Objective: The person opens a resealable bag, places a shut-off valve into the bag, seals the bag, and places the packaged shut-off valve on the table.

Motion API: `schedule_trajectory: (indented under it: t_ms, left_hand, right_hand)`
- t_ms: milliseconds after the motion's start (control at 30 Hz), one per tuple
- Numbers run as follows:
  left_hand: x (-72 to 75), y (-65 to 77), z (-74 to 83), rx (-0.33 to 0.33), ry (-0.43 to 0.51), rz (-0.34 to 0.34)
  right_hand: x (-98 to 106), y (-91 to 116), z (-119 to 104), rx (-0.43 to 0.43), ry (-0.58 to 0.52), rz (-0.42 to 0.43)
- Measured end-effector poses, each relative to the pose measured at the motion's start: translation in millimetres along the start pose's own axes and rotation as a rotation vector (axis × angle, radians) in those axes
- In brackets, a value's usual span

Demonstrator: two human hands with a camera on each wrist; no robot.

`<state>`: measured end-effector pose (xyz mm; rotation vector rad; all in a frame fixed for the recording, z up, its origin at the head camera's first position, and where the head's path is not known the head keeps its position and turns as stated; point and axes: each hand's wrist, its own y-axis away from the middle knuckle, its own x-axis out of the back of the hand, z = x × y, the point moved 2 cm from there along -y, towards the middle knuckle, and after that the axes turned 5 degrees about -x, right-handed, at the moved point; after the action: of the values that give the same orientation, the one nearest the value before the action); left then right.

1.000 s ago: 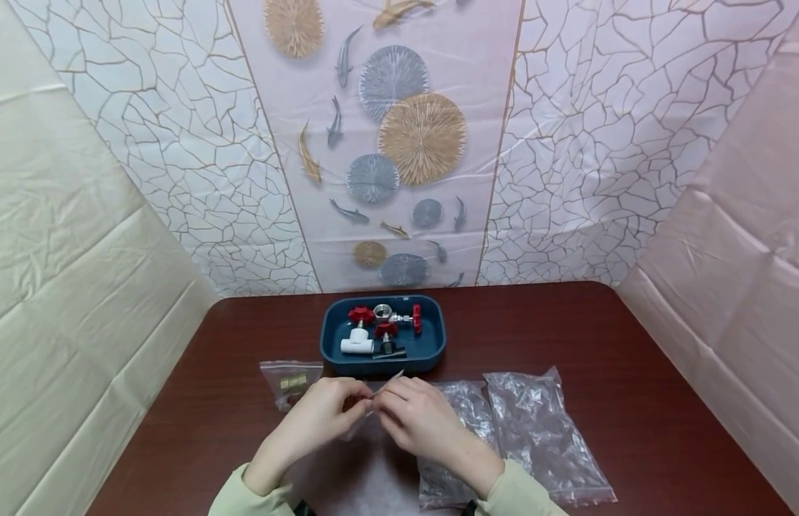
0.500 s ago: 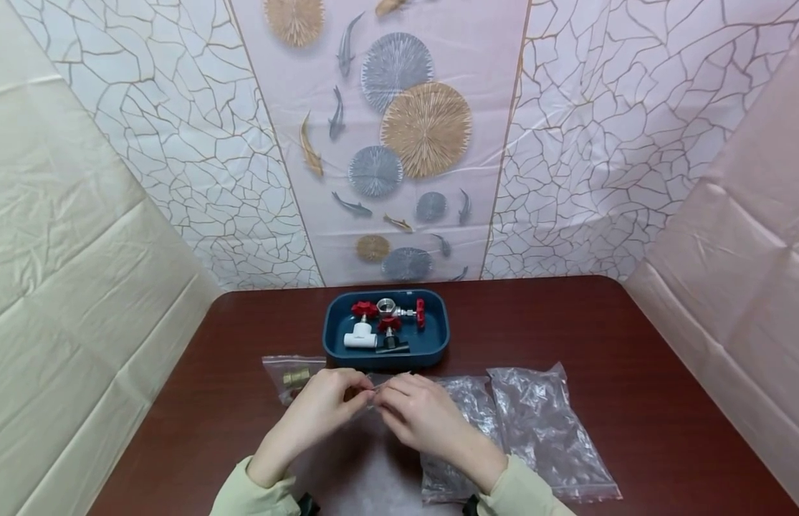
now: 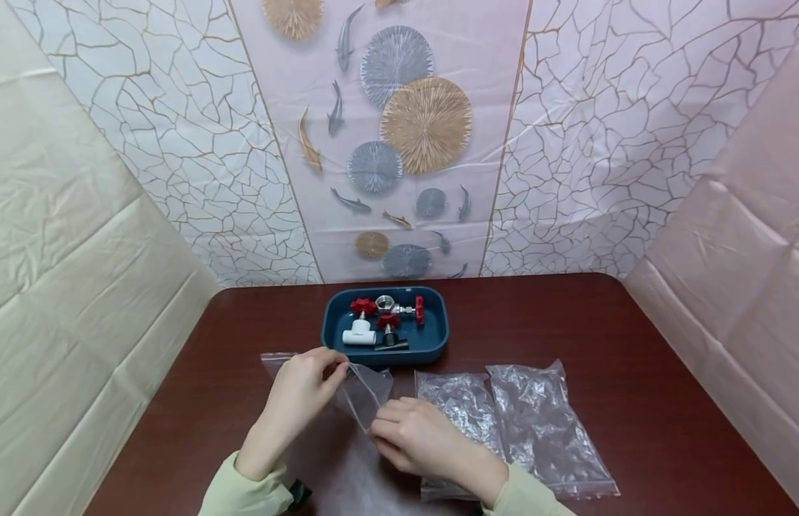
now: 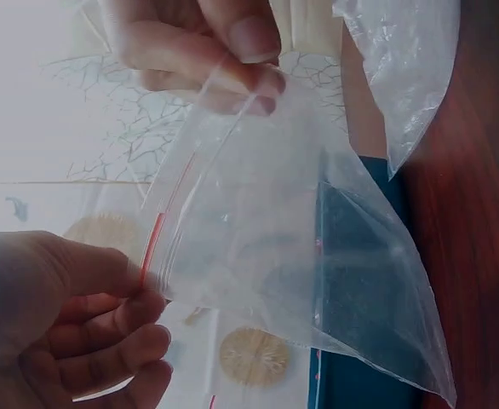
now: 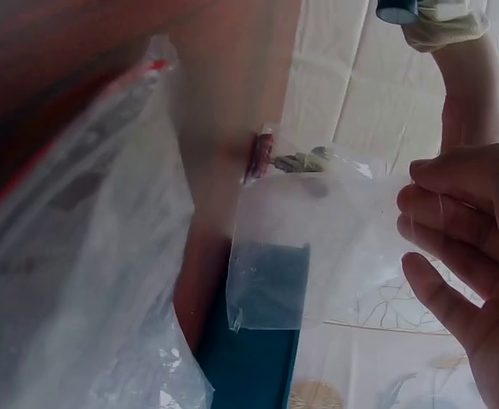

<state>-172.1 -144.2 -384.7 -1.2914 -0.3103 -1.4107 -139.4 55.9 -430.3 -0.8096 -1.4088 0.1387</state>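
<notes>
A small clear zip bag [image 3: 363, 390] with a red line along its zip hangs stretched between both hands; no contents show through it. My left hand [image 3: 302, 383] pinches its upper left corner between thumb and fingers. At its lower right corner, my right hand [image 3: 418, 433] pinches the edge. In the left wrist view, the left hand [image 4: 88, 324] grips the bag beside the red line, and the fingers of the right hand [image 4: 203, 47] hold the other end. Seen from the right wrist, the bag [image 5: 309, 243] partly covers a blue tray and a bagged brass valve.
Behind the hands stands the blue tray [image 3: 441, 344] with a white valve [image 3: 359, 335], a metal valve [image 3: 386, 307] and a black valve [image 3: 390, 340], all red-handled. Two crinkled clear bags [image 3: 547, 430] lie at right. Another bag [image 3: 273, 362], partly behind the left hand, holds the brass valve [image 5: 296, 162].
The hands were close together at the bag's edge; now they are apart, the left up and leftward, the right slightly lower. The bag is spread open between them. The head view has shifted slightly.
</notes>
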Motion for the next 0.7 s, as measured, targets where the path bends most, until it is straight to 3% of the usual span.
schedule_trajectory:
  t_ms: [233,433,533,700]
  left_hand:
    - [-2.4,2.3,-0.1,-0.011,0.031,-0.001]
    - [-9.5,8.1,1.0,0.011,0.045,-0.038]
    - [-10.8,8.8,0.9,0.011,0.057,-0.05]
    - [-8.9,5.9,0.4,0.01,0.07,-0.056]
  right_hand:
    - [-2.4,0.2,6.8,-0.009,-0.069,0.026]
    - [9.0,-6.5,16.5,-0.003,-0.143,0.116]
    - [16.4,-8.9,25.7,-0.048,-0.167,0.16]
    - [32.0,-15.8,50.3,-0.212,-0.141,0.166]
